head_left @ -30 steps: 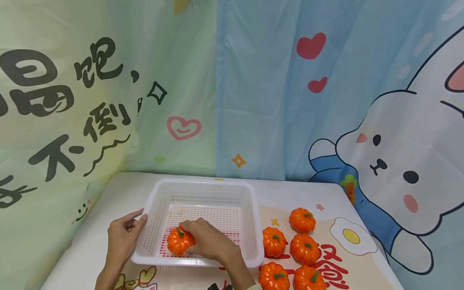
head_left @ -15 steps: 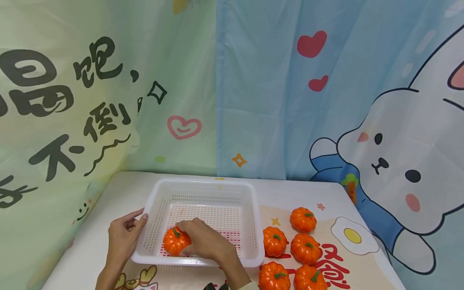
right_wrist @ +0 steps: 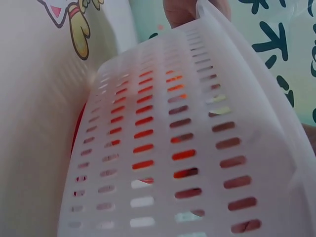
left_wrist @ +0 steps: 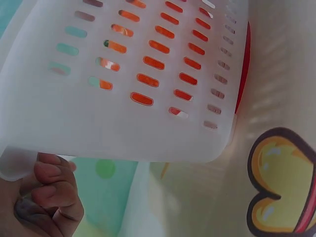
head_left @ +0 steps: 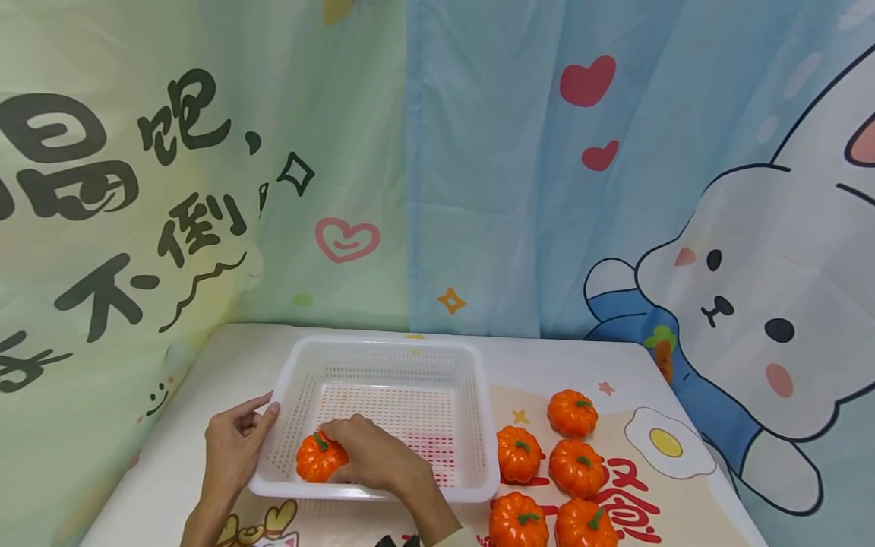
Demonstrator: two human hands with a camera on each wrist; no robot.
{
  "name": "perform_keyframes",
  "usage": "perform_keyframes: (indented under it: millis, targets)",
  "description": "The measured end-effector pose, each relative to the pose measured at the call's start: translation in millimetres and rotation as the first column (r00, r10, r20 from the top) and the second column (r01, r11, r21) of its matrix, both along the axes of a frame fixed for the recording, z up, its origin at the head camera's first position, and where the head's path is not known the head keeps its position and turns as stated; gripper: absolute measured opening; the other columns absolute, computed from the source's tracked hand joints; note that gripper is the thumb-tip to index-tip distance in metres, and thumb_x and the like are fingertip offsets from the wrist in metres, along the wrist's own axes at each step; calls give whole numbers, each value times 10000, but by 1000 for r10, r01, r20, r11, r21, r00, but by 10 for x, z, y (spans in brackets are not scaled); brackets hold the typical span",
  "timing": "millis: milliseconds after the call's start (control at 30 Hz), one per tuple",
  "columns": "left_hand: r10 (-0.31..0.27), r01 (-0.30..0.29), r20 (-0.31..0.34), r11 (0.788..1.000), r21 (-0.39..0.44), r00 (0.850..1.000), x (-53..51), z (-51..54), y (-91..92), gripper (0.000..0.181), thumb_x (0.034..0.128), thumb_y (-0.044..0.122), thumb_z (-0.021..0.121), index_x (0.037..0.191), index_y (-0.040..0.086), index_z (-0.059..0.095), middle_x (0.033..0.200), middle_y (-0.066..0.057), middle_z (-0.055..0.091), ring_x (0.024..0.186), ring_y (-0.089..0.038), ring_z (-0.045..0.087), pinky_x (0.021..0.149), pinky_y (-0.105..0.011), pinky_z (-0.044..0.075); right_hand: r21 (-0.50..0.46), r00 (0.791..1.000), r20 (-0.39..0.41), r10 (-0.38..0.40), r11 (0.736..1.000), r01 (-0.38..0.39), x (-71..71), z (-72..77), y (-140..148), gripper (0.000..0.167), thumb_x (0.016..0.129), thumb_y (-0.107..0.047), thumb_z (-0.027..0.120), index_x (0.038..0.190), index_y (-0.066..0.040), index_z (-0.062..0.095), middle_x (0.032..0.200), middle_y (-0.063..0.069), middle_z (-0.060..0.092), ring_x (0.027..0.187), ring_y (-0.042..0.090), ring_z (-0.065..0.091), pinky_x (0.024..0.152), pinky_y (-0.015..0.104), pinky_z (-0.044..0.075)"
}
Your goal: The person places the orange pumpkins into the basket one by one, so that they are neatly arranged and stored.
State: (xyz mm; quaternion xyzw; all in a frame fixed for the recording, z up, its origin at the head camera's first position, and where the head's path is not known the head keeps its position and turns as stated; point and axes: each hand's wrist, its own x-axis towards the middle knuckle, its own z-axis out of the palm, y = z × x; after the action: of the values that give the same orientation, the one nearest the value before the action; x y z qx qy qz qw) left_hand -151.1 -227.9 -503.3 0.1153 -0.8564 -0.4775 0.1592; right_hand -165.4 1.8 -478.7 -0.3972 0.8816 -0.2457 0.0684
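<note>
A white perforated basket [head_left: 391, 493] stands on the table. Inside its near left corner sits an orange pumpkin [head_left: 318, 459] with a green stem, and my right hand [head_left: 374, 456] grips it from the right. My left hand [head_left: 235, 448] pinches the basket's left rim between thumb and fingers. Through the slots of the basket wall [left_wrist: 123, 128] the pumpkin's orange shows in the left wrist view, where curled fingers of my left hand [left_wrist: 49, 197] are at the rim. In the right wrist view the basket wall [right_wrist: 266, 148] hides most of the pumpkin and my right hand.
Several more orange pumpkins [head_left: 577, 468] lie on the table right of the basket, the closest [head_left: 518, 454] beside its right wall. The white table [head_left: 547, 365] has printed pictures and red lettering. A patterned curtain [head_left: 478, 190] hangs behind it.
My right hand and the pumpkin in it have moved left inside the basket, closer to its left wall. My left hand has stayed at the rim.
</note>
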Motion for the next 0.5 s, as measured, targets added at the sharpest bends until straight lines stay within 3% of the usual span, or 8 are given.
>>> perform_keyframes:
  millis: [167, 500]
  targets:
    - [-6, 6, 8, 1000, 2, 1000, -7, 5, 18, 344, 1038, 149, 753, 1314, -56, 752, 748, -61, 637, 622, -72, 518, 562, -200, 452, 12, 1000, 2, -15, 1000, 15, 12, 1, -6, 556, 813, -149, 966, 1321, -112, 743, 1119, -81, 769, 925, 3, 581, 926, 148, 490]
    - [6, -6, 9, 1000, -15, 1000, -6, -5, 2, 346, 1035, 166, 764, 1307, -48, 761, 738, -63, 639, 620, -69, 518, 559, -195, 451, -19, 999, -13, 33, 999, -33, -49, -25, -98, 347, 785, -82, 953, 1062, -137, 752, 833, -113, 661, 712, -30, 479, 695, 90, 396]
